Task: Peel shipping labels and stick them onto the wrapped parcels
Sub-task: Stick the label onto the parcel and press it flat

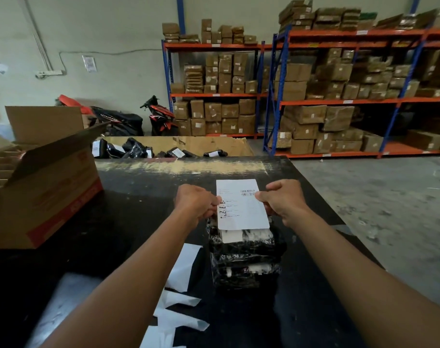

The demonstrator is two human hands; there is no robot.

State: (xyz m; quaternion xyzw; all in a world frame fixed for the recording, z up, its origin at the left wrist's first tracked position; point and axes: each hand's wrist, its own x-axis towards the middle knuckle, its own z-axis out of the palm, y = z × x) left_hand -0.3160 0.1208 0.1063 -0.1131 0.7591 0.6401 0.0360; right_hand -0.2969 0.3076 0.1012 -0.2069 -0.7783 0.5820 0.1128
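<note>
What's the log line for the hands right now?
left hand: pinches label | right hand: pinches label | label: over parcel stack

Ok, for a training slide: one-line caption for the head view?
A shipping label pinched at its sides by the left hand and right hand, over stacked black wrapped parcels on a dark table.

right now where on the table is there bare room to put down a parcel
Bare table lies between the cardboard box and the left hand, along the far edge beyond the label, and right of the parcel stack. Crowded: near left, where white backing sheets lie beside the stack.
</note>
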